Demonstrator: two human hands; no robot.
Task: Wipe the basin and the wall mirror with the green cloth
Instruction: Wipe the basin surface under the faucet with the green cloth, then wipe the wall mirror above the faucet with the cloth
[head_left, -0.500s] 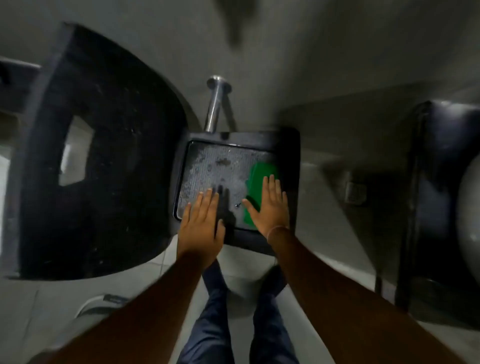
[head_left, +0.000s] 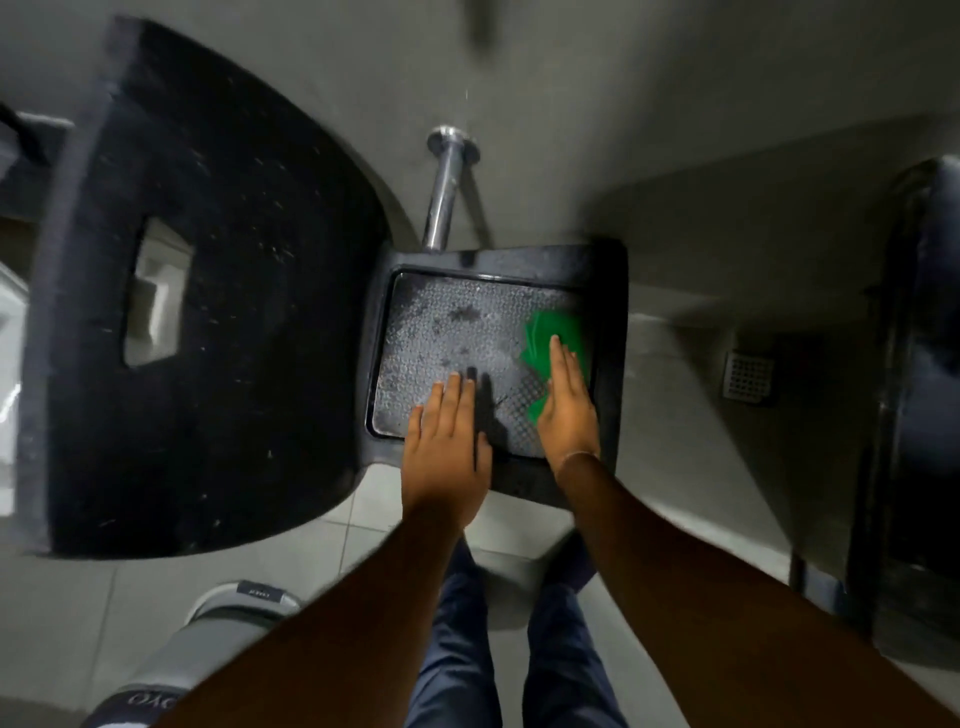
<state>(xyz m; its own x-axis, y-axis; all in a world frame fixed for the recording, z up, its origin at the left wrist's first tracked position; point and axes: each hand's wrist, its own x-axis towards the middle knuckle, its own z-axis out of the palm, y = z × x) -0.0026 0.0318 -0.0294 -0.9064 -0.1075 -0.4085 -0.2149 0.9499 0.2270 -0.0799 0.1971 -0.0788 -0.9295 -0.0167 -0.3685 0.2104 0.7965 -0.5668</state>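
Green cloth (head_left: 558, 332) partly under r. hand (head_left: 566, 410)

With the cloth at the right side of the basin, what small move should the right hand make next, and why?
Probably slide the right hand, pressing the green cloth, leftward across the basin. The cloth covers only the right part, and pale residue shows on the left and middle. The left hand rests flat at the near edge.

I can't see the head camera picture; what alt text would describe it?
Seen from above, a right hand presses a green cloth flat on a black basin's textured floor, while the left hand rests flat beside it. A metal tap juts from the grey wall behind.
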